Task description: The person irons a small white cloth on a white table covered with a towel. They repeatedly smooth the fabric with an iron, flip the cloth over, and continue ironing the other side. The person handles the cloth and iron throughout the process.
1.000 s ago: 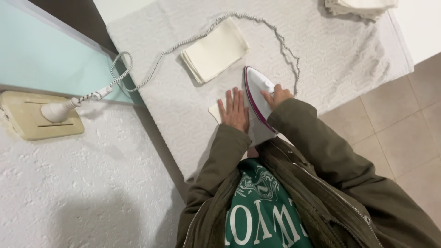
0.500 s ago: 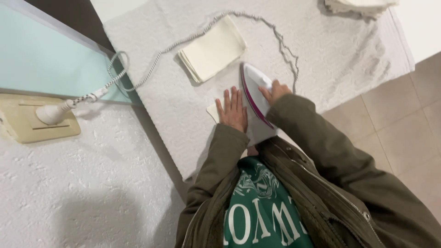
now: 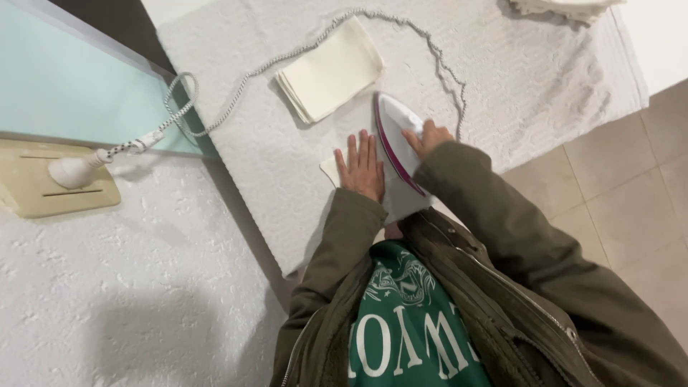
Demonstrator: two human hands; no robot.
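A white iron with a purple stripe (image 3: 396,154) stands on a white towel-covered board (image 3: 502,79). My right hand (image 3: 428,137) grips its handle. My left hand (image 3: 360,166) lies flat, fingers together, pressing a small cream cloth (image 3: 331,168) beside the iron; most of that cloth is hidden under the hand and iron. A folded stack of cream cloths (image 3: 331,70) lies just beyond, apart from both hands.
The iron's braided cord (image 3: 236,79) loops across the board to a plug (image 3: 75,170) in a cream wall socket (image 3: 57,190). More folded cloths (image 3: 566,7) sit at the far edge. A textured white wall lies left, beige floor tiles (image 3: 623,208) right.
The iron with my right hand has slid slightly along the cloth; my left hand stays flat in the same place. The view has shifted a little.
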